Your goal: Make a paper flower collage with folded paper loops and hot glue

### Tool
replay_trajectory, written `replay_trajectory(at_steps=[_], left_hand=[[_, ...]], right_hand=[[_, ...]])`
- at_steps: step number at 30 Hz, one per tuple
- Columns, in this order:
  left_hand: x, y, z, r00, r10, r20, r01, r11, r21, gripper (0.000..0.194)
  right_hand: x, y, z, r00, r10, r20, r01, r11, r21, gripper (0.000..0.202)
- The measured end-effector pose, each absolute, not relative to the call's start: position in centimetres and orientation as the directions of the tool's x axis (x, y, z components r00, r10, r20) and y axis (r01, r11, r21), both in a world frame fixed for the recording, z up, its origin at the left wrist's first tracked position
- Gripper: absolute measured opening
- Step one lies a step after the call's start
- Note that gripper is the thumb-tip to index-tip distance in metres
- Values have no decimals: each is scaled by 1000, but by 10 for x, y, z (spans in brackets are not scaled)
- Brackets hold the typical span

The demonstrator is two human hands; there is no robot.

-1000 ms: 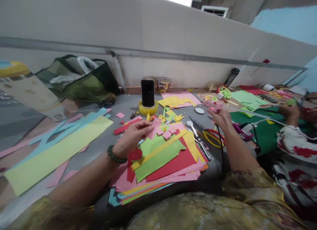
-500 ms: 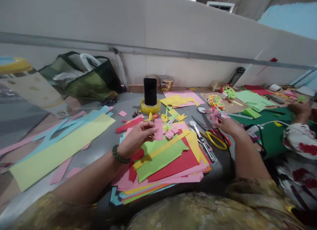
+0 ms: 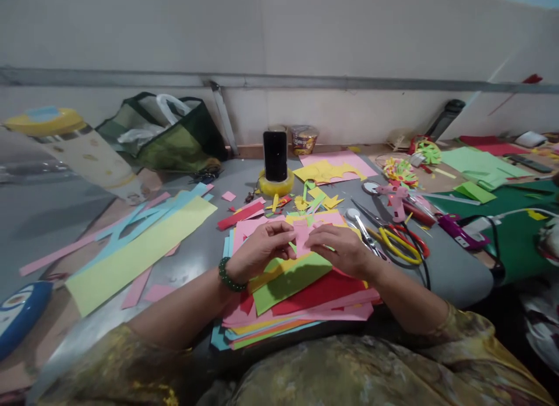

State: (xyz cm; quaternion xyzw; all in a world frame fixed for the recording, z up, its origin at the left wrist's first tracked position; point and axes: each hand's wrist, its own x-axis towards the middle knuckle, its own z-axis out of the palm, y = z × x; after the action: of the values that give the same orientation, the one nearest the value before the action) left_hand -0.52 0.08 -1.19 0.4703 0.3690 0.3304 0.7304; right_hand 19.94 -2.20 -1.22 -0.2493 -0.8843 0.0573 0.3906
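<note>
Above the stack of coloured paper, a small pink paper piece (image 3: 300, 236) stands between my two hands. My left hand (image 3: 264, 246), with a green bead bracelet at the wrist, pinches its left side. The fingers of my right hand (image 3: 343, 249) are bent together at its right edge; the exact grip is partly hidden. Beneath lie a green sheet (image 3: 290, 281), a yellow strip (image 3: 266, 278) and a red sheet (image 3: 323, 292). The pink glue gun (image 3: 395, 201) rests beyond my right hand, beside the yellow-handled scissors (image 3: 399, 246) and metal scissors (image 3: 364, 231).
A phone (image 3: 275, 155) stands in a yellow tape roll (image 3: 276, 183) at the back. Left are paper strips (image 3: 148, 249), a tumbler (image 3: 87, 152), a green bag (image 3: 174, 138) and a blue object (image 3: 24, 318). A purple power strip (image 3: 463, 231) with cables lies right.
My right hand has left the glue gun and come left to the pink paper piece in my left hand. The glue gun now rests on the table. The view has turned slightly.
</note>
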Motion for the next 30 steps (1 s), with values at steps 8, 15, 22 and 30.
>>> replay_trajectory(at_steps=[8,15,22,30], left_hand=[[-3,-2,-10,449,887,-110,-50,148,988,36],[-2,-7,-7,472,879,-71,13,74,997,26],[-2,-7,-9,472,881,-30,49,8,999,22],[-2,-8,-9,496,868,4,87,-55,995,20]], right_hand=[[197,-23,-16,-257,931,258,269,325,-907,32],[193,-18,-15,-238,971,-18,132,14,-991,47],[193,-17,-15,-237,968,-81,132,-51,-990,50],[192,-16,-14,-248,961,-118,118,-91,-989,47]])
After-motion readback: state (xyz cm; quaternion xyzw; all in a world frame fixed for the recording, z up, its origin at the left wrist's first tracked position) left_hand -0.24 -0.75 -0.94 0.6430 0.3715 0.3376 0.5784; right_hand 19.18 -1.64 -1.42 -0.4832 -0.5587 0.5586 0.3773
